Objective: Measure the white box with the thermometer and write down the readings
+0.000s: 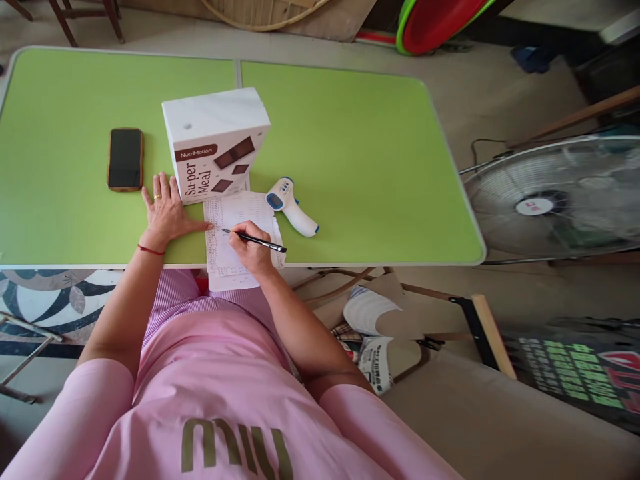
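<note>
Green rectangular table with a pale rim (360,167): it stretched out in front of us, a seam dividing its top.
Black slim pen with silver trim (260,241): we had it in our right hand (253,252), slanted over the sheets, its tip toward their left side; whether it touched the surface, we could not tell.
Right fingers: they were curled in a writing grip, closed around the pen.
White lined sheets with rows of small writing (250,210): they lay between our hands, the near end hanging past the table's edge and the far end meeting the foot of the box — whether they ran beneath it, we could not tell.
Left hand (167,215): we rested it palm down on the table, fingers spread and grasping nothing, the thumb stretched to the sheets' left edge; we wore a gold-coloured ring (157,197) and a thin red cord bracelet (151,251).
White upright box with brown print (215,110): it stood beyond the sheets, near our left fingertips, reading "NutriMotion" and "Su-per Meal".
Dark-screened phone in an orange-brown case (125,160): it lay left of the box.
White-and-blue pistol-shaped thermometer (297,212): it lay on its side at the sheets' right — near our right hand.
</note>
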`<state>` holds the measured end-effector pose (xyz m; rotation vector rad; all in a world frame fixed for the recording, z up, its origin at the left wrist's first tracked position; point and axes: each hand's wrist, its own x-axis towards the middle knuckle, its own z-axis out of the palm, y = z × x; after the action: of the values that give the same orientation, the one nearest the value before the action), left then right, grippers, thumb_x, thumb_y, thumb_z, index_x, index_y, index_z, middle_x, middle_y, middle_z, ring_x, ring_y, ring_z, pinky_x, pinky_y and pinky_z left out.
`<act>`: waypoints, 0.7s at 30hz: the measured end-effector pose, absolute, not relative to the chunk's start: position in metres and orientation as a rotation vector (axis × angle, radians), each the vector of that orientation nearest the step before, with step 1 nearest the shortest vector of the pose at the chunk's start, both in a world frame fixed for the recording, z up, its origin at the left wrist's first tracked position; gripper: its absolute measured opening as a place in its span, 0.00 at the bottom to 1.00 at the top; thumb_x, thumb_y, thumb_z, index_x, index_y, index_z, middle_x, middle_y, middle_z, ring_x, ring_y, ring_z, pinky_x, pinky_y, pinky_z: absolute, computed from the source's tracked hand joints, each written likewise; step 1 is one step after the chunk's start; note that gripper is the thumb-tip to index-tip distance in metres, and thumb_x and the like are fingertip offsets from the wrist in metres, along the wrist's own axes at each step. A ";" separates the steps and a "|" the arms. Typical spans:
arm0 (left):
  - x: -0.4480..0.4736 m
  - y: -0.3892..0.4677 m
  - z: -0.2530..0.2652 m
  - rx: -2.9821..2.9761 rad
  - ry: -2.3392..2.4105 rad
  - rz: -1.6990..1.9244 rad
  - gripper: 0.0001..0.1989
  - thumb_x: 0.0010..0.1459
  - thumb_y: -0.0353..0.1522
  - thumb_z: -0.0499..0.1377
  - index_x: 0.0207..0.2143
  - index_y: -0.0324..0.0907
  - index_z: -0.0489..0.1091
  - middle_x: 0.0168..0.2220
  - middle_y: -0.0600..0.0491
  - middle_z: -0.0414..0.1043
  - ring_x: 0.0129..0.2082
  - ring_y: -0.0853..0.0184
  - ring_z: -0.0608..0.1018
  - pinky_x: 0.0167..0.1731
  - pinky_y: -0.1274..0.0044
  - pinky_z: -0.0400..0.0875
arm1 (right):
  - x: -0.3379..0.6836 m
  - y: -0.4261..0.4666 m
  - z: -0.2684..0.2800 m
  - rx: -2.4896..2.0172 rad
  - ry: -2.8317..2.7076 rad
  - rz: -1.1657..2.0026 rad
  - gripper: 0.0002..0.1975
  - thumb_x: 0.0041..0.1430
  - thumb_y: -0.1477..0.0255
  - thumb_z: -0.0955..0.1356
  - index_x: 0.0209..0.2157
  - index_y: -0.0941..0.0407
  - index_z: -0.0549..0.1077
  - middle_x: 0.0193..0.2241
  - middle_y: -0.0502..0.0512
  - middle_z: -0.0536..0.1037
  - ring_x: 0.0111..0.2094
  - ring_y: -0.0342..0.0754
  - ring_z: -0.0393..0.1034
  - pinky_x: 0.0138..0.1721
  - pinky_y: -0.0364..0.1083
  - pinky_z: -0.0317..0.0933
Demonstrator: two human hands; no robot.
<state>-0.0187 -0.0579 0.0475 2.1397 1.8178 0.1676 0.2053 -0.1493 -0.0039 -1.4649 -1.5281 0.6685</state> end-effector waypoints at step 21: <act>-0.019 -0.057 0.045 2.147 1.833 0.155 0.85 0.46 0.68 0.78 0.87 0.27 0.46 0.87 0.22 0.38 0.88 0.25 0.43 0.85 0.38 0.36 | 0.203 -0.147 -0.005 -1.474 -1.507 0.658 0.08 0.64 0.63 0.70 0.31 0.48 0.71 0.24 0.47 0.76 0.26 0.48 0.70 0.34 0.47 0.68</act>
<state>-0.0186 -0.0572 0.0453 2.1468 1.8326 0.1549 0.2028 -0.1466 -0.0047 -1.4742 -1.5071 0.6577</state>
